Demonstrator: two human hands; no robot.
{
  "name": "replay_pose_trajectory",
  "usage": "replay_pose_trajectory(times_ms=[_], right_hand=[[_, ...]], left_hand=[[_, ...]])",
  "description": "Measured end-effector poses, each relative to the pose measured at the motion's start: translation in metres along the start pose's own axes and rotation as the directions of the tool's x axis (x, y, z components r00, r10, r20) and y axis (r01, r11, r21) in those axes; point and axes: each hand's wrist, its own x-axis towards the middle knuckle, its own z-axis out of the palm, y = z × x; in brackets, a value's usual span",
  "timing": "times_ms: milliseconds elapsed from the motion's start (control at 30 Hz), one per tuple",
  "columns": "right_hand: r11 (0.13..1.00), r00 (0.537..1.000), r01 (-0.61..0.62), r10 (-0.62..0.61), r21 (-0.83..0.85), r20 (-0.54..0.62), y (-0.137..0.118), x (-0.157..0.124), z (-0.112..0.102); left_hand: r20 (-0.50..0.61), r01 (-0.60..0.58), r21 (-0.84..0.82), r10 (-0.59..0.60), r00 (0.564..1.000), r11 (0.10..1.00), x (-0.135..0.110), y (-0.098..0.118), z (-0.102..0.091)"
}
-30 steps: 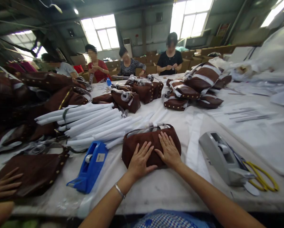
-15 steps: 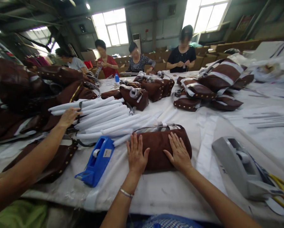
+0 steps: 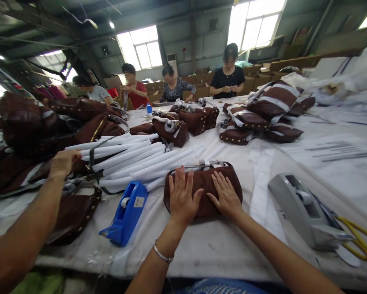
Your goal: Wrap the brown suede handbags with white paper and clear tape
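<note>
A brown suede bag [image 3: 202, 179] lies flat on the white table [image 3: 220, 245] in front of me. My left hand [image 3: 182, 198] rests palm down on its left half, fingers stretched out and apart. My right hand [image 3: 224, 196] lies flat on the right half, fingers also spread. Neither hand grips anything. The bag's metal handle [image 3: 198, 165] shows along its far edge, beside white paper strips.
A blue tape dispenser [image 3: 125, 212] stands left of the bag, a grey tape dispenser [image 3: 303, 208] to the right with yellow-handled scissors [image 3: 355, 237]. Rolled white paper sticks [image 3: 128, 157] lie behind. A co-worker's hand [image 3: 63, 163] reaches in at the left among brown bags [image 3: 73, 212]. Several people sit across.
My left hand has shifted a little right onto the bag and my right hand stays flat. The co-worker's hand at the left has pulled back from the paper sticks toward the bags.
</note>
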Motion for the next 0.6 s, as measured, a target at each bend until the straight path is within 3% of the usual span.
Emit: replay_pose_trajectory(times_ms=[67, 167, 233, 333, 533, 600], right_hand=[[1.000, 1.000, 0.010, -0.010, 0.006, -0.005, -0.001, 0.000, -0.003], [0.998, 0.998, 0.052, -0.051, 0.021, -0.021, -0.005, 0.003, -0.018], [0.997, 0.997, 0.074, -0.073, 0.033, -0.037, -0.008, 0.006, -0.031], [0.999, 0.997, 0.043, -0.041, 0.028, -0.073, -0.010, 0.007, -0.039], [0.998, 0.999, -0.023, 0.025, 0.058, -0.023, 0.011, -0.007, -0.014], [0.984, 0.989, -0.131, 0.138, 0.124, -0.047, 0.024, -0.012, -0.011]], left_hand=[[0.049, -0.091, -0.005, 0.091, 0.995, 0.996, -0.006, -0.001, 0.020], [0.110, -0.088, 0.004, 0.087, 0.990, 0.996, -0.018, -0.009, 0.051], [0.117, -0.079, 0.007, 0.077, 0.990, 0.997, -0.021, -0.013, 0.060], [0.100, -0.078, 0.009, 0.077, 0.992, 0.997, -0.021, -0.013, 0.058], [0.080, -0.084, 0.005, 0.084, 0.993, 0.996, -0.020, -0.008, 0.054], [0.065, -0.081, 0.005, 0.081, 0.995, 0.997, -0.021, -0.008, 0.055]])
